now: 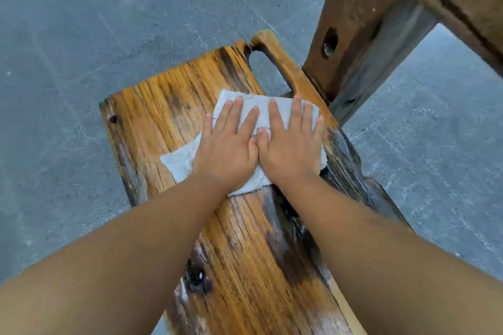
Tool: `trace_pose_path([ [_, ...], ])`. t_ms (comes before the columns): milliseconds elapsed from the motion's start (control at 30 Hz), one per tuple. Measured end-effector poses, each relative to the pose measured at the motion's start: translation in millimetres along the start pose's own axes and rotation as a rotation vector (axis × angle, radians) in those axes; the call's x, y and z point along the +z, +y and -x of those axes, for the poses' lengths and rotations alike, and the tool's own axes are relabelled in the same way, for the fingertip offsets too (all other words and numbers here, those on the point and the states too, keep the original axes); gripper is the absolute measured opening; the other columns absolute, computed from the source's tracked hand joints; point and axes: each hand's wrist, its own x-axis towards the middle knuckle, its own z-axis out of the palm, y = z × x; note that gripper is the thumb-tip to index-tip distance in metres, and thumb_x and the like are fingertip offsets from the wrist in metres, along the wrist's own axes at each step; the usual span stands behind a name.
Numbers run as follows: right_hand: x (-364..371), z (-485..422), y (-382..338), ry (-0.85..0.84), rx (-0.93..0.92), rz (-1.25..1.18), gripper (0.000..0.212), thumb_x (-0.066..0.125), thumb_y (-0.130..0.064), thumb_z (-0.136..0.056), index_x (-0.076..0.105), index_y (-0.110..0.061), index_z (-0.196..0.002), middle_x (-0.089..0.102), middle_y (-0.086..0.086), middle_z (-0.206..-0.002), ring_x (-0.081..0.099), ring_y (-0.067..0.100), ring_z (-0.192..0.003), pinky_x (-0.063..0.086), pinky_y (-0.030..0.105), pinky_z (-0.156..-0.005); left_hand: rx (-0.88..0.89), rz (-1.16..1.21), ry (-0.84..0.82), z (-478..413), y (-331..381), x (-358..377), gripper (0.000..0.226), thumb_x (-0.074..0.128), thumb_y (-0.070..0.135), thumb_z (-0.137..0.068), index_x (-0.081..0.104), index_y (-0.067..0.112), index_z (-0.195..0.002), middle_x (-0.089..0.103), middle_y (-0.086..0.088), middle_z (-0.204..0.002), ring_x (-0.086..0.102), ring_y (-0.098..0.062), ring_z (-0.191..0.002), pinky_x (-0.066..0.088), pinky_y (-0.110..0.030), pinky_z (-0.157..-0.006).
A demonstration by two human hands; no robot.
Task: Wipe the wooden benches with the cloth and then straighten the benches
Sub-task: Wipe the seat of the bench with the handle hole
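Both hands flat, fingers straight, pressing w/ palms: left hand and right hand side by side, thumbs touching, on a pale grey rumpled cloth. Nothing gripped; flat palms likely spread pressure for a wide wiping pass. Cloth lies under both hands, corner sticking out left of the left hand. Beneath it, the long orange-brown wooden bench, long axis running from the wrists out past the fingertips, far end just beyond them. Dark wooden table leg stands ahead-right of the right hand.
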Motion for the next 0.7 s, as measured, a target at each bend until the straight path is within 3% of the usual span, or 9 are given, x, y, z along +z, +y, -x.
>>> trace_pose_path([
  [400, -2.0, -168.1, -66.5, 0.101, 0.004, -0.077, 0.062, 0.023, -0.049, -0.095, 0.027, -0.03, -0.155, 0.01, 0.007, -0.166, 0.006, 0.027, -0.153, 0.003, 0.055, -0.121, -0.151, -0.019, 0.009, -149.6, -73.4, -18.2, 0.056, 0.016, 0.042, -0.1, 0.022, 0.025, -0.154, 0.021, -0.009, -0.161, 0.017, -0.025, -0.148, 0.011, -0.052, -0.119],
  [700, -4.7, -174.2, -66.5, 0.056, 0.002, -0.137, 0.06, 0.027, -0.05, -0.095, 0.027, -0.036, -0.153, 0.008, 0.003, -0.166, 0.002, 0.025, -0.153, 0.0, 0.053, -0.12, -0.136, -0.014, -0.032, -150.2, -74.0, -22.5, 0.055, 0.02, 0.039, -0.1, 0.022, 0.022, -0.153, 0.03, -0.01, -0.156, 0.024, -0.028, -0.144, 0.011, -0.054, -0.118],
])
